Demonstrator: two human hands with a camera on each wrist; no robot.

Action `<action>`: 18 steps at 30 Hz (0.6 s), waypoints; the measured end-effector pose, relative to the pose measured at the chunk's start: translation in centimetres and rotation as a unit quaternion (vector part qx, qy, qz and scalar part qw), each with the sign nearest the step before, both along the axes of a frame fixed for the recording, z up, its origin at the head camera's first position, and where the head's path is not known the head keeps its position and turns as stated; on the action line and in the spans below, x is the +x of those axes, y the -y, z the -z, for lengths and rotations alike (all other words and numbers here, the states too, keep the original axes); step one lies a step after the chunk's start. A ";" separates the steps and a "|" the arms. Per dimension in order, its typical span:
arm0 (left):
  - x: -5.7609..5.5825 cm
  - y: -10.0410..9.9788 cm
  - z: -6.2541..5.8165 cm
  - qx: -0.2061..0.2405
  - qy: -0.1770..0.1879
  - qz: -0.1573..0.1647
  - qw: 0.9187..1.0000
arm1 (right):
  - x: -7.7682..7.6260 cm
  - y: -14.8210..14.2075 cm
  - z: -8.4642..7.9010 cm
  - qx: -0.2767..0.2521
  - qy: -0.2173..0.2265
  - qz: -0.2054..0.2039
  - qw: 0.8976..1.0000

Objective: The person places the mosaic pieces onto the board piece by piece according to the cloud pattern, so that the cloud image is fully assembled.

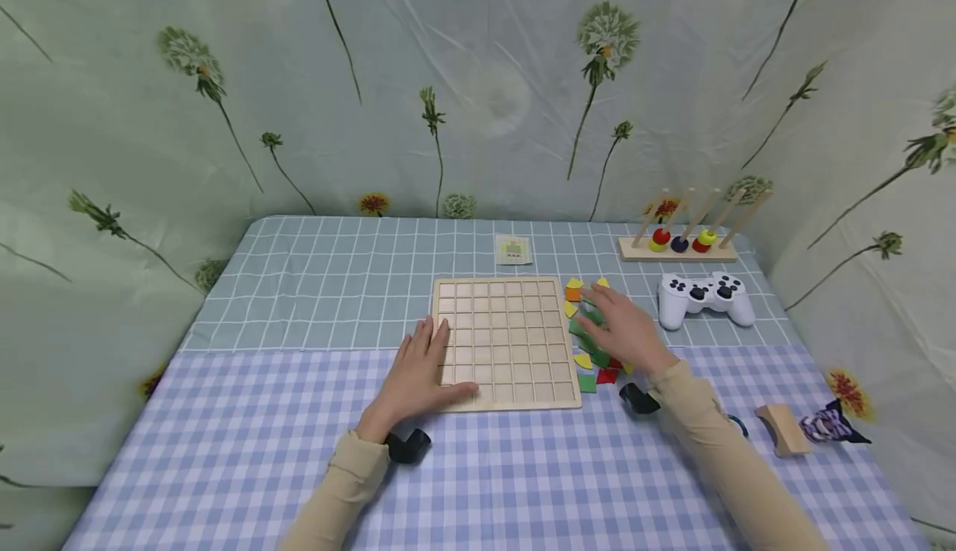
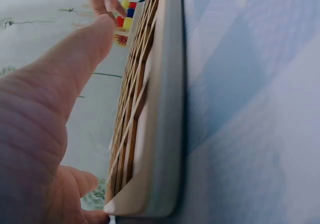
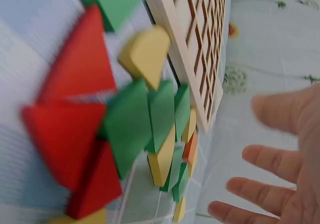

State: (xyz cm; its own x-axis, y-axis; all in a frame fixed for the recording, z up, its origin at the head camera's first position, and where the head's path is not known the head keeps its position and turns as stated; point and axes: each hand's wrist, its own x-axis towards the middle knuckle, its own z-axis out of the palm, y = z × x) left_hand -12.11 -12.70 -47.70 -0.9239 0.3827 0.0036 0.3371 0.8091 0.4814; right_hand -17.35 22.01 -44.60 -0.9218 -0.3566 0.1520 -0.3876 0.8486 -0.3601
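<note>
A square wooden grid board (image 1: 504,343) lies on the table. My left hand (image 1: 418,373) rests at its left edge, fingers spread, the thumb over the near left corner. In the left wrist view the board's raised rim (image 2: 162,103) runs beside that thumb (image 2: 80,53). To the board's right is a pile of flat coloured blocks: green blocks (image 3: 127,124), red blocks (image 3: 82,58), yellow blocks (image 3: 145,53) and an orange one (image 1: 573,295). My right hand (image 1: 620,327) hovers above this pile with fingers apart and holds nothing.
A small pattern card (image 1: 514,250) lies behind the board. At the back right stands a peg rack (image 1: 678,254) with coloured beads, with a white game controller (image 1: 704,298) before it. Further right are an arched wooden block (image 1: 782,430) and a purple patterned item (image 1: 829,425).
</note>
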 end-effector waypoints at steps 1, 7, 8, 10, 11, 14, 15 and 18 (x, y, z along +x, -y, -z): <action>0.1 0.0 0.2 0.005 -0.001 0.000 1.000 | -0.4 -0.1 0.0 -0.005 0.008 0.011 1.000; 0.4 0.1 1.3 0.015 -0.020 0.007 1.000 | -1.9 -0.2 0.5 -0.020 0.037 0.043 0.998; 0.5 0.1 1.4 0.014 -0.023 0.009 1.000 | -2.1 -0.2 0.6 -0.022 0.040 0.045 0.998; 0.6 0.2 1.6 0.009 -0.030 0.012 0.999 | -2.3 -0.1 0.8 -0.023 0.044 0.044 0.998; 0.6 0.3 1.7 0.007 -0.034 0.015 0.999 | -2.4 0.0 0.9 -0.022 0.047 0.044 0.998; 0.6 0.4 1.9 -0.001 -0.044 0.023 0.999 | -2.8 0.4 1.1 -0.021 0.053 0.044 0.997; 0.6 0.4 1.9 -0.004 -0.046 0.025 0.999 | -2.8 0.5 1.1 -0.020 0.055 0.045 0.997; 0.7 0.5 2.1 -0.009 -0.055 0.027 0.998 | -3.0 0.8 0.9 -0.023 0.066 0.050 0.996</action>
State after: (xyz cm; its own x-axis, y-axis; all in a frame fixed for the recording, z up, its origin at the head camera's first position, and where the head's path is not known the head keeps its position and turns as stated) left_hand -11.42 -13.22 -49.79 -0.8961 0.4335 0.0957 0.4307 0.7966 0.4241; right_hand -20.37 21.22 -45.54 -0.9654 -0.2577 0.0409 -0.2488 0.8617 -0.4423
